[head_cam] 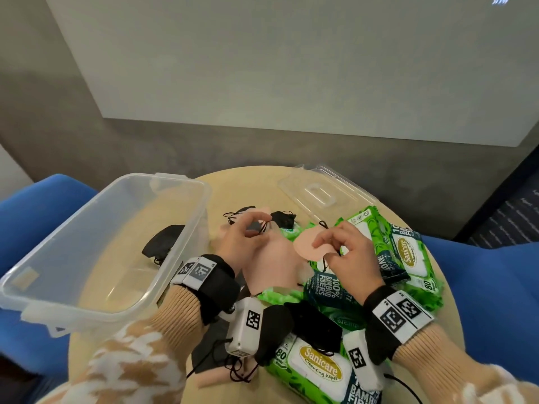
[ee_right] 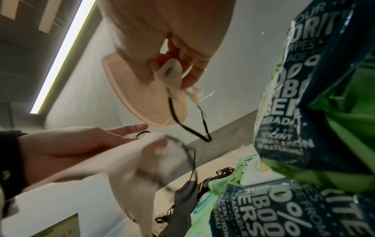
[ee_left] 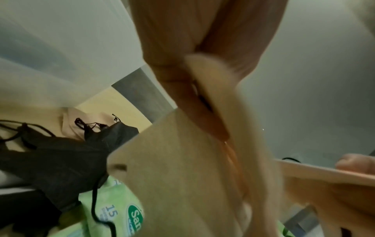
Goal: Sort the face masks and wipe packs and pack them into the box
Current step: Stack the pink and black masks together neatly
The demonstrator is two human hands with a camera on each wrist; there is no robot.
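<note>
The left hand (head_cam: pixel 245 237) pinches one side of a soft peach fabric face mask (head_cam: pixel 274 265) with black ear loops, and the right hand (head_cam: pixel 347 252) pinches a second, rounded peach mask (head_cam: pixel 309 247); both masks hang just above the green wipe packs (head_cam: pixel 320 365). Light, limp and prone to tangling, they probably handle best gripped by the folded body, not the cords. The clear plastic box (head_cam: pixel 186 228) sits just left of the left hand.

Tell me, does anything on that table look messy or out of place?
Yes. Black masks and green wipe packs lie jumbled in one heap, ear loops tangled. The clear box holds only one black mask; its lid lies apart.
</note>
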